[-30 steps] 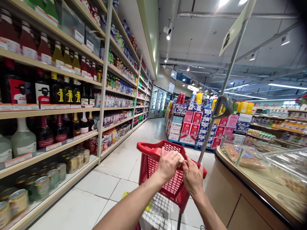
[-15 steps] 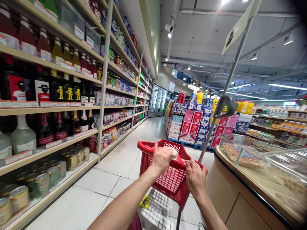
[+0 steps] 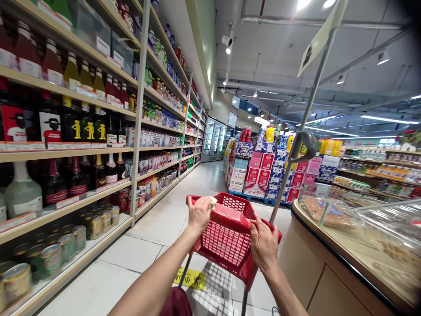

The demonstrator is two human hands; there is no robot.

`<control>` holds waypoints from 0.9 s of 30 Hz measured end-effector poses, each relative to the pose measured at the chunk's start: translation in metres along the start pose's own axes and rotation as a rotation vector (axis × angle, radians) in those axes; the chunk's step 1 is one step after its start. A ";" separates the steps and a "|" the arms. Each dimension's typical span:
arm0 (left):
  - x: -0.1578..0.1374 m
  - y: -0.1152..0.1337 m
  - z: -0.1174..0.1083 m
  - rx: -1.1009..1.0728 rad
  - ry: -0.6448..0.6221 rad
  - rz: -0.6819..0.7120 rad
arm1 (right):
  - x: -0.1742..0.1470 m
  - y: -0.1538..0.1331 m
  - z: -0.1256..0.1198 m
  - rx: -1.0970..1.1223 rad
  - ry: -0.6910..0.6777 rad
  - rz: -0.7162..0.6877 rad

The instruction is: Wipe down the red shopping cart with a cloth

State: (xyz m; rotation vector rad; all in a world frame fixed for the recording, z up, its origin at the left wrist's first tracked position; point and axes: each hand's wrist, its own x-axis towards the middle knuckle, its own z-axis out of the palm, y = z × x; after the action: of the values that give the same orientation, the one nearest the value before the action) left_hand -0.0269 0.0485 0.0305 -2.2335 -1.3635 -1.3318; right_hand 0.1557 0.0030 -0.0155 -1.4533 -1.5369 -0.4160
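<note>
A red shopping cart (image 3: 226, 245) with a lattice basket stands right in front of me. Its red handle (image 3: 230, 216) runs across the near side. My left hand (image 3: 199, 215) is closed over the handle's left part, with a crumpled white wipe (image 3: 213, 202) showing at its fingertips. Around the handle's right part my right hand (image 3: 265, 242) is wrapped. A grey pole (image 3: 301, 125) with a grey hook-shaped piece (image 3: 303, 146) and a sign (image 3: 320, 37) on top rises beyond the right hand.
Tall shelves (image 3: 67, 149) with bottles and cans line the left side. Close on the right stands a display counter (image 3: 315, 254) with packaged food. Stacked boxes (image 3: 258, 171) lie ahead, and glass-door fridges (image 3: 213, 136) at the far end. A yellow floor sticker (image 3: 192, 278) lies under the cart.
My left hand has slid left along the handle with the wipe, from near the middle to the left part. My right hand stays on the handle. The view has shifted slightly.
</note>
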 end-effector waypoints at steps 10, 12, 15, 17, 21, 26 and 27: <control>-0.005 -0.014 0.004 -0.009 0.073 0.036 | -0.001 0.010 -0.005 -0.116 0.002 0.010; -0.006 -0.011 0.006 -0.002 0.072 0.044 | 0.000 0.005 -0.002 -0.114 -0.007 -0.002; -0.008 0.006 0.017 -0.036 -0.010 0.267 | 0.001 -0.004 0.003 -0.092 -0.028 -0.045; -0.005 0.009 0.020 -0.051 -0.049 0.339 | 0.001 -0.004 0.004 -0.092 -0.025 -0.051; 0.004 -0.010 0.011 -0.010 0.013 -0.020 | 0.000 0.006 0.003 -0.096 0.008 -0.029; -0.001 0.000 0.012 -0.097 -0.048 0.195 | 0.001 0.000 0.008 -0.096 -0.003 -0.060; -0.002 0.001 0.013 -0.114 -0.069 0.264 | 0.001 -0.001 0.008 -0.096 -0.010 -0.064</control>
State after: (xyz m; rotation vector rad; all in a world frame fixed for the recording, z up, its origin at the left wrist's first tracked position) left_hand -0.0188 0.0537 0.0216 -2.4526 -0.9905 -1.2785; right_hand 0.1517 0.0099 -0.0183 -1.4839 -1.5939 -0.5279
